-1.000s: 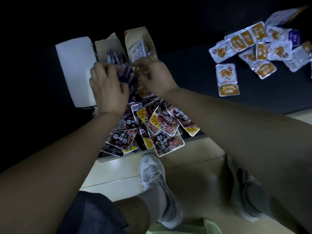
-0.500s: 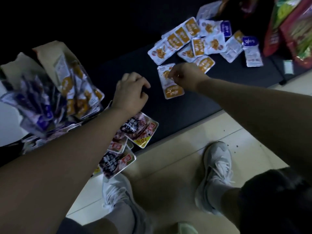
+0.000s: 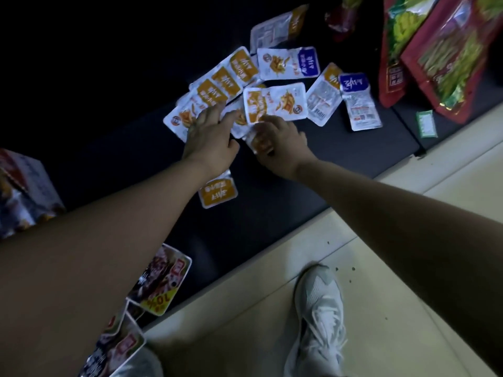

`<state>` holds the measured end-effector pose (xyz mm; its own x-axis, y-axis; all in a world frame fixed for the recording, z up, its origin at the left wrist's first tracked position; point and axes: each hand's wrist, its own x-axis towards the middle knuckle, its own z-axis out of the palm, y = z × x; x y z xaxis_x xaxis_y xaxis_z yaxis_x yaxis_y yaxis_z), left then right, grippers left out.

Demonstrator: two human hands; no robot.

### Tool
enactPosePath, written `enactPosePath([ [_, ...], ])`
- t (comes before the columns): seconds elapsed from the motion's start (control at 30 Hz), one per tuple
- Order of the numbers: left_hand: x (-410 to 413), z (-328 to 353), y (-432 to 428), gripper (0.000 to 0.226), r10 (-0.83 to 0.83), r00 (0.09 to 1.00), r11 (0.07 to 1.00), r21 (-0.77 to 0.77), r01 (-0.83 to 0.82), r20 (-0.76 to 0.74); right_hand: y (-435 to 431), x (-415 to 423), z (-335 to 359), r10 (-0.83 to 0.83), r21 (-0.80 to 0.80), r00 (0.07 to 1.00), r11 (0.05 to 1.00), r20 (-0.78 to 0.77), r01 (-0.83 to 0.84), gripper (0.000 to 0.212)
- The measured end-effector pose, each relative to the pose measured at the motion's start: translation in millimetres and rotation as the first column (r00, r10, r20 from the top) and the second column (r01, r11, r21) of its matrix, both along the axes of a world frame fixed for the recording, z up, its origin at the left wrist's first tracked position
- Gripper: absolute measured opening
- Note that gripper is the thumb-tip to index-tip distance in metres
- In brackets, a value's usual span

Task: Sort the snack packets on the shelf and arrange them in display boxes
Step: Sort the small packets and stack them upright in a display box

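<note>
A loose pile of white-and-orange snack packets (image 3: 228, 77) lies on the dark shelf (image 3: 340, 156), with two purple-labelled packets (image 3: 353, 85) among them. My left hand (image 3: 209, 137) lies flat with fingers spread on the pile's near edge. My right hand (image 3: 280, 140) is closed on an orange packet (image 3: 258, 140) at the pile's front. One orange packet (image 3: 217, 193) lies alone under my left wrist. Dark red packets (image 3: 160, 278) sit at the shelf's front left. A display box (image 3: 21, 186) with packets stands at the far left, partly cut off.
Large red-and-green snack bags (image 3: 441, 53) stand at the back right of the shelf. A small green tag (image 3: 426, 123) lies near them. The shelf's front edge runs diagonally above a pale tiled floor, where my white shoe (image 3: 321, 314) stands.
Both hands left the display boxes and moved right to the orange pile. My right hand closed on an orange packet; my left hand opened flat onto the pile.
</note>
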<state>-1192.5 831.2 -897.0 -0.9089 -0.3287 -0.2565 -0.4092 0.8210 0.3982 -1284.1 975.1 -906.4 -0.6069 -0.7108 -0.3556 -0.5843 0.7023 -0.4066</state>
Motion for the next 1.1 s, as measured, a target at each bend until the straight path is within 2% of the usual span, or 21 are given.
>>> enactPosePath([
  [0.1,-16.1,-2.1,4.2,0.057,-0.047,0.999,0.999,0.002,0.047,0.023,9.9,-15.3,7.0,-0.008,-0.171,0.999,0.985,0.034,0.014,0.042],
  [0.17,-24.4,-3.9,8.2,0.056,-0.086,0.994,0.996,0.014,0.085,0.072,17.4,-32.8,8.7,-0.065,-0.26,0.998,0.964,-0.019,0.058,0.038],
  [0.2,-27.8,-5.7,10.6,0.056,-0.118,0.989,0.993,0.006,0.118,0.085,20.6,-42.1,7.2,-0.101,-0.259,0.992,0.963,-0.072,0.079,0.041],
  [0.27,-29.1,-10.2,15.3,0.054,-0.189,0.977,0.98,-0.039,0.194,0.1,27.7,-53.7,1.6,-0.169,-0.14,0.978,0.978,-0.119,0.152,0.057],
  [0.33,-29.5,-13.9,17.0,0.048,-0.195,0.98,0.976,-0.088,0.198,0.044,36.0,-57.6,-6.9,-0.179,-0.023,0.981,0.984,-0.069,0.178,0.065],
  [0.4,-30.4,-14.1,16.8,0.031,-0.154,0.985,0.981,-0.129,0.143,-0.082,45.4,-50.5,-13.7,-0.112,-0.02,0.991,0.994,-0.072,0.111,0.063],
  [0.5,-36.7,-16.0,14.5,0.02,-0.139,0.971,0.975,-0.199,0.1,-0.193,54.8,-42.8,-14.7,-0.026,-0.153,0.998,0.988,-0.054,0.017,0.056],
  [0.6,-50.2,-19.9,16.4,0.018,-0.156,0.964,0.969,-0.22,0.108,-0.215,60.6,-54.6,-12.5,-0.075,-0.296,0.996,0.953,-0.042,0.06,0.046],
  [0.7,-74.1,-21.4,24.1,0.03,-0.151,0.974,0.976,-0.179,0.121,-0.168,67.5,-76.4,-15.3,-0.228,-0.297,0.964,0.938,-0.139,0.179,0.05],
  [0.8,-102.5,-23.6,26.2,0.051,-0.164,0.984,0.963,-0.225,0.146,-0.063,74.6,-92.0,-21.0,-0.339,-0.112,0.934,0.938,-0.114,0.327,0.064],
  [0.87,-114.4,-27.0,26.4,0.057,-0.175,0.985,0.937,-0.305,0.169,0.007,77.5,-93.1,-24.2,-0.323,-0.04,0.94,0.946,-0.109,0.32,0.067],
  [0.97,-116.1,-31.4,30.8,0.058,-0.194,0.978,0.909,-0.362,0.207,0.07,74.6,-89.4,-28.2,-0.222,-0.136,0.963,0.97,-0.155,0.202,0.059],
  [1.1,-99.4,-29.6,21.7,0.039,-0.24,0.95,0.928,-0.336,0.164,-0.2,53.9,-96.6,-22.4,-0.257,-0.32,0.955,0.926,-0.151,0.199,0.043],
])
